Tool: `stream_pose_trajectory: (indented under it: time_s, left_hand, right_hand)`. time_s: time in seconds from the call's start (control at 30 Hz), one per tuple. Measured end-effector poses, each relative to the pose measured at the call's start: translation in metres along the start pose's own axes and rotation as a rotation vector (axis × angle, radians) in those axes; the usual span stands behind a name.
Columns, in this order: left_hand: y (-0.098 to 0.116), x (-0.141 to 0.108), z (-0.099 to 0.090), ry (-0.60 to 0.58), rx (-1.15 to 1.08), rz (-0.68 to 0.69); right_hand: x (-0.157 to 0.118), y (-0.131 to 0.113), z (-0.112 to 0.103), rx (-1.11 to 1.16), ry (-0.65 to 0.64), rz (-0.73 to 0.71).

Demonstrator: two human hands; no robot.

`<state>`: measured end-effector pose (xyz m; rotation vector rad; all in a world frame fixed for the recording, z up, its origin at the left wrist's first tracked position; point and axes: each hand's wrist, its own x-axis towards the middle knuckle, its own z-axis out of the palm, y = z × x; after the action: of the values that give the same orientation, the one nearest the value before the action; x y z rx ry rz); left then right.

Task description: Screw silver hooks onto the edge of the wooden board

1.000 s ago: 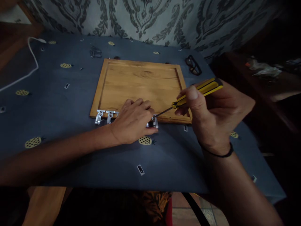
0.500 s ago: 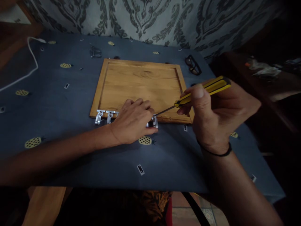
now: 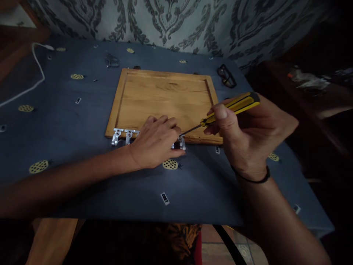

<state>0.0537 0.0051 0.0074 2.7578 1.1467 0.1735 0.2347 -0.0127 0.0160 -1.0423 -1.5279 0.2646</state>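
Observation:
A framed wooden panel (image 3: 165, 97) lies flat on the table, with several silver metal hooks (image 3: 129, 136) along its near edge. My left hand (image 3: 156, 143) is closed over that edge, fingers curled on the wood and thumb beneath the rightmost hook (image 3: 182, 142), which it grips; part of the row is hidden under it. In my right hand (image 3: 245, 132) is a screwdriver (image 3: 234, 106) with a yellow and black handle, pinched between thumb and fingers. Its shaft slants down to the left, and the tip meets the top of the rightmost hook.
Dark-framed glasses (image 3: 226, 76) rest beyond the panel's right corner. A small clear object (image 3: 112, 60) lies at the back left. A white cable (image 3: 41, 70) runs along the left side. The blue tablecloth (image 3: 124, 195) reaches the near table edge.
My right hand and the screwdriver handle have shifted slightly left and down, while the tip stays at the same hook. My left hand has not visibly moved.

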Motion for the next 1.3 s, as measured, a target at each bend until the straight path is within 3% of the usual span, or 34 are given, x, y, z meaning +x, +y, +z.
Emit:
stream_pose_trajectory:
  time_s: [0.43,0.73,0.93,1.0,1.17,1.3]
  left_hand:
    - [-0.002,0.000,0.004,0.053,-0.003,0.022]
    - [-0.001,0.000,0.001,0.027,-0.006,0.015]
    - [-0.001,-0.001,0.000,0.025,-0.013,0.010]
    - [-0.001,-0.001,0.001,0.030,-0.017,0.017]
    - [-0.001,-0.001,0.000,0.016,-0.033,0.014]
    - [0.000,0.000,-0.004,-0.020,-0.028,0.002]
  right_hand:
    - [0.012,-0.002,-0.011,0.144,-0.226,0.035]
    - [0.012,-0.003,-0.011,0.009,-0.217,-0.029]
    - [0.023,-0.010,0.006,0.301,-0.157,0.053]
    - [0.029,-0.010,0.013,0.387,-0.230,0.095]
    - [0.049,-0.004,0.022,0.654,-0.562,0.201]
    - [0.059,0.001,0.024,0.596,-0.627,0.261]
